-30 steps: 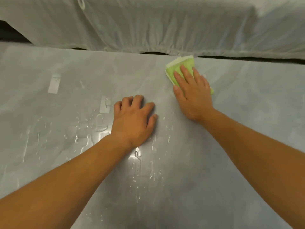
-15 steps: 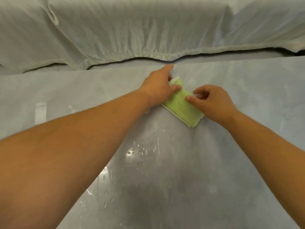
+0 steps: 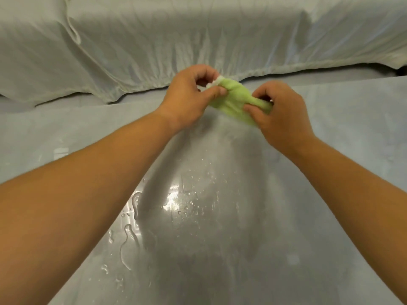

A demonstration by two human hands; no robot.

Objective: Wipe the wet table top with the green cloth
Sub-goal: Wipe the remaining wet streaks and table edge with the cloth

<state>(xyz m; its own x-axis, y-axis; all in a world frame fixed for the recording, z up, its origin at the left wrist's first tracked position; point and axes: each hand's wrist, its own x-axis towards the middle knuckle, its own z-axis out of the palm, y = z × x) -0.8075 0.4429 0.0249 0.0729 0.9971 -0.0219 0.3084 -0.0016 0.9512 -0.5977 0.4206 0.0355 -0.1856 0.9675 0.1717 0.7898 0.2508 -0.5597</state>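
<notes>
Gripping green cloth (image 3: pixel 233 100), seemingly lifted.

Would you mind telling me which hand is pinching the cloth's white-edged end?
The left hand: it pinches the cloth's far end, where white shows. The right hand grips the all-green near end.

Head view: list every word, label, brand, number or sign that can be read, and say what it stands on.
None: no readable text shows anywhere in this view.
The green cloth, pinched between the left hand and the right hand, bears no visible lettering.
The wet table top carries only water drops and glare.
The pale draped sheet behind is plain.
</notes>
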